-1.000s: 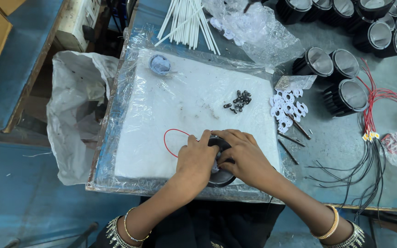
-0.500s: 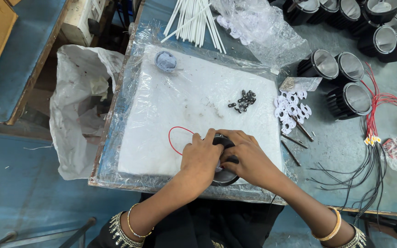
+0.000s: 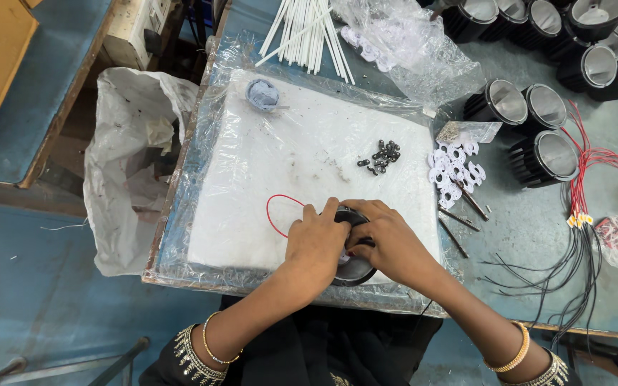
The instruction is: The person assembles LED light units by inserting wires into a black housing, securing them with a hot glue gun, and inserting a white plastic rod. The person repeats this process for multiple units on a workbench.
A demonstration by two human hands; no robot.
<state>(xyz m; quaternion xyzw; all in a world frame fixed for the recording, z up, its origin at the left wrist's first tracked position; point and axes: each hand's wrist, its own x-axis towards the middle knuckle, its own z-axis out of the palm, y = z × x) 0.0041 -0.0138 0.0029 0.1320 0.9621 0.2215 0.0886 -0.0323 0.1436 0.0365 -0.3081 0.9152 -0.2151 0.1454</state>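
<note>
A red wire [image 3: 278, 214] is looping out onto the white pad [image 3: 266, 179] as the left hand [image 3: 316, 246] is pressing down, fingers curled over the round black housing [image 3: 355, 270] at the pad's near edge, while the right hand [image 3: 393, 246] is gripping it from the other side; black screws [image 3: 382, 157] are lying farther back.

My one camera sits on my head and looks steeply down, close over my left hand [image 3: 314, 246] and right hand [image 3: 389, 246] at the near edge of the plastic-wrapped white foam pad [image 3: 287, 164]. The blue-green metal workbench [image 3: 531, 221] runs off rightward.
</note>
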